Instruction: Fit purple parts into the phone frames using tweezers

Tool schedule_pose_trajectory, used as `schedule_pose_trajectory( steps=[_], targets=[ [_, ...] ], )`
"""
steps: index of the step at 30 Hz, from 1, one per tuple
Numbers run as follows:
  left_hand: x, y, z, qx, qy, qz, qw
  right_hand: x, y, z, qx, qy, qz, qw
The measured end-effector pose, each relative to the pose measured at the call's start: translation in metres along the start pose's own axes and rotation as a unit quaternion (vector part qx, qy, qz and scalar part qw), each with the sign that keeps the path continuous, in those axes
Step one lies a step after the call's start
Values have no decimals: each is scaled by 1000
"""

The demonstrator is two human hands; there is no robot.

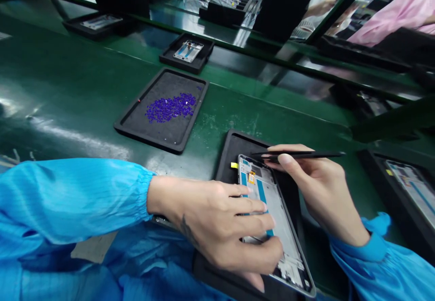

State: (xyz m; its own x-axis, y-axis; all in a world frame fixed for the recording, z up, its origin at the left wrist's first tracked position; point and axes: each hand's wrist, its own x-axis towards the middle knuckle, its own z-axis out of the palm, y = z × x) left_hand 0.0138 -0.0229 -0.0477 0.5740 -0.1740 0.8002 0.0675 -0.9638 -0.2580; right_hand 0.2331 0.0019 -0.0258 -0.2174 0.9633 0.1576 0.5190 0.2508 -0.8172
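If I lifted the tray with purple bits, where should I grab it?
Probably hold the tray by its raised left and right rims, one hand from each side, kept level: it's shallow, and loose purple bits lie in the middle.

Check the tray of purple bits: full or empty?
Partly filled: the tray has purple bits across its middle, bare black surface around them.

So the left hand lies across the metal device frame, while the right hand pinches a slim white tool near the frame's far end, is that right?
Not quite: the slim tool is black, not white, as the head view shows. The left hand does lie across the metal device frame, and the right hand does pinch the tool near its far end.
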Motion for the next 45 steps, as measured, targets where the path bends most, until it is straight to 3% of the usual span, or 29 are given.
schedule_pose_trajectory(
  steps=[4, 11, 18, 24, 28, 42, 45],
  targets=[
    [1, -1, -2, -14, -11, -19, 1000, 2, 0, -1, 57, -23, 41, 997],
    [1, 0, -3, -15, -4, -29, 999, 3, -3, 0, -50, -17, -19, 998],
    [1, -1, -1, -7, 6, -27, 1000, 3, -3, 0, 0, -15, 13, 1000],
    [1, -2, -1, -8, 2, -29, 1000, 3, -3, 0, -42, -18, -6, 999],
    [0, -3, 0, -6, 12, -24, 1000, 3, -3, 0, 7, -16, 14, 1000],
    [2, -2, -2, -14, 6, -37, 999, 2, -2, 0, -79, -9, -29, 996],
    [2, -3, -2, -13, 11, -45, 999, 3, -3, 0, -30, -14, -7, 999]
  ],
)
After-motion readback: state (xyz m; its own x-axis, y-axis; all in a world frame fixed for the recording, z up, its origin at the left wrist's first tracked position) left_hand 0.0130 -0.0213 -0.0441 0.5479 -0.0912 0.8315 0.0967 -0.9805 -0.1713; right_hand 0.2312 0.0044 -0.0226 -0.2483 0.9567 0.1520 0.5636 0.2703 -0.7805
